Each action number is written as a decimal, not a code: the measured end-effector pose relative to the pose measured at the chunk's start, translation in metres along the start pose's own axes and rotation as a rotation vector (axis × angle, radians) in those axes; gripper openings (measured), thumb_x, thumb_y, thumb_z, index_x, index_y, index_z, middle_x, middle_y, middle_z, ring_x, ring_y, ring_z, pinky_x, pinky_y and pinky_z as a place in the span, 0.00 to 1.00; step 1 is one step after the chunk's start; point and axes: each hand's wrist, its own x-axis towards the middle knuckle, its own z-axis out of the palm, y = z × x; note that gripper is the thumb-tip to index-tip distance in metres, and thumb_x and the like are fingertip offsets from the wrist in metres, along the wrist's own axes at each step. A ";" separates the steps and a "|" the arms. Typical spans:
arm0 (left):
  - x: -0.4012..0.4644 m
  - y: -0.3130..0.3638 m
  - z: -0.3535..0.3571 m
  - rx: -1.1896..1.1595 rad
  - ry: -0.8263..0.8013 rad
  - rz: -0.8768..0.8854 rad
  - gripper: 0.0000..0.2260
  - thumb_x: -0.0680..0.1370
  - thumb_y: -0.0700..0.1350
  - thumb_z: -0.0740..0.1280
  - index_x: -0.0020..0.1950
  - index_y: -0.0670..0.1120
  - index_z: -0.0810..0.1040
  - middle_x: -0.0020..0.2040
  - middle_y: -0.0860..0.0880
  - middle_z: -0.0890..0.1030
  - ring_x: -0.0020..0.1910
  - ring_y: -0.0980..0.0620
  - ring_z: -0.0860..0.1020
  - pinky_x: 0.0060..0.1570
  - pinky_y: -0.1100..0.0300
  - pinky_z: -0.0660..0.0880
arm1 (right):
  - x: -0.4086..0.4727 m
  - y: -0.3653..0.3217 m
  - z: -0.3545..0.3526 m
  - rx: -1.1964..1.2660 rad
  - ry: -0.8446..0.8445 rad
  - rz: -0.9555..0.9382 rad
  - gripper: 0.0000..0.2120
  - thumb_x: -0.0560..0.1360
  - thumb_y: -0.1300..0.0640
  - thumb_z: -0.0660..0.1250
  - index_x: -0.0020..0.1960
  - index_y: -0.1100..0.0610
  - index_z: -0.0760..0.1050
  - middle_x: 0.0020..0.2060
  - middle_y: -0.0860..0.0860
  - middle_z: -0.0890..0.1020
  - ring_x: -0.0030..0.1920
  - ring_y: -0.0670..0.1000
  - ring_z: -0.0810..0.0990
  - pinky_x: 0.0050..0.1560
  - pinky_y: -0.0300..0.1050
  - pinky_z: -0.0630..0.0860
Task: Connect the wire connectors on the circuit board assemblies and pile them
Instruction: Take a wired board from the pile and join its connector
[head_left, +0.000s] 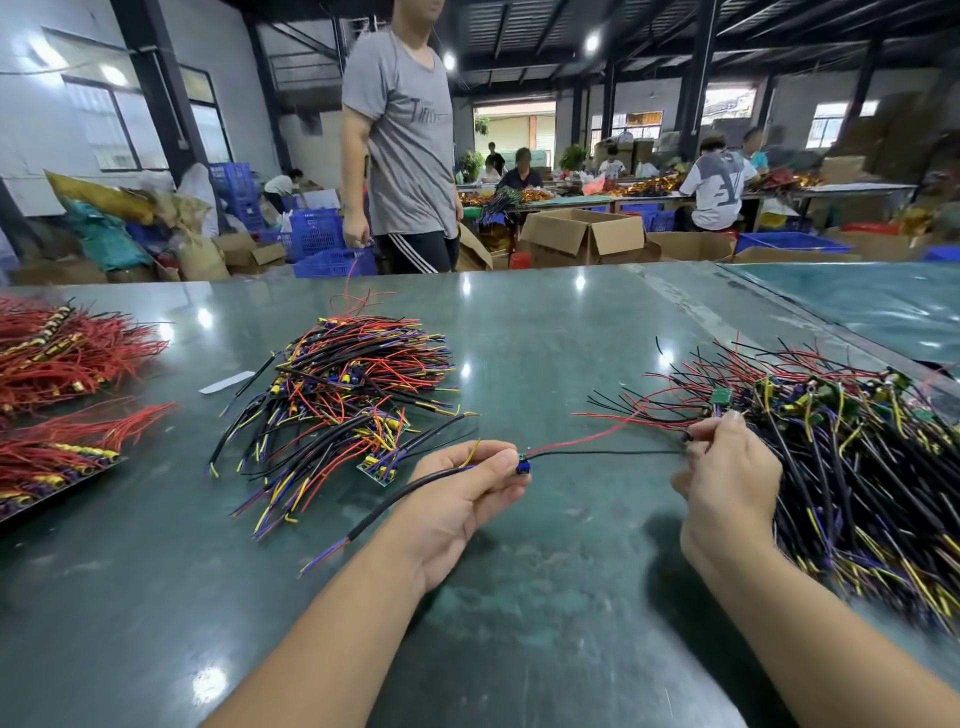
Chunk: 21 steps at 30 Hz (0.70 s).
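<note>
Green table (545, 332) bears three wire piles (left (62, 348), middle (353, 374), right (857, 441)).

A person in a grey T-shirt (408, 135) stands beyond the green table (545, 332), near open cardboard boxes (587, 234).

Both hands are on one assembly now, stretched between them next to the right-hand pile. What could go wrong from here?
1. The right hand pinches the wire ends right at the edge of the unsorted pile; loose strands could snag and drag neighbours along.
2. The red and black wires look taut between the hands; a harder pull might strain their joint at the blue connector in the left hand.
3. The black cable trails across the table and could catch the finished pile.
</note>
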 end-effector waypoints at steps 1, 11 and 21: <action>0.001 0.000 0.000 -0.030 0.019 0.012 0.02 0.74 0.33 0.67 0.43 0.39 0.78 0.35 0.43 0.83 0.33 0.52 0.83 0.35 0.64 0.79 | -0.001 -0.003 0.000 0.092 -0.029 0.082 0.19 0.81 0.48 0.53 0.36 0.55 0.71 0.20 0.47 0.66 0.21 0.45 0.61 0.25 0.39 0.59; -0.001 -0.006 0.005 -0.021 -0.103 -0.002 0.10 0.66 0.39 0.71 0.46 0.39 0.77 0.39 0.43 0.83 0.37 0.52 0.83 0.39 0.64 0.79 | -0.047 0.002 0.009 -0.322 -0.865 -0.127 0.08 0.77 0.58 0.64 0.49 0.59 0.81 0.25 0.45 0.75 0.26 0.39 0.70 0.29 0.30 0.65; -0.001 -0.010 0.007 0.068 -0.144 0.006 0.04 0.74 0.34 0.68 0.48 0.38 0.77 0.42 0.42 0.83 0.42 0.50 0.83 0.43 0.64 0.78 | -0.053 0.003 0.011 -0.336 -0.773 -0.193 0.10 0.78 0.64 0.63 0.47 0.57 0.82 0.25 0.45 0.74 0.27 0.40 0.69 0.30 0.32 0.65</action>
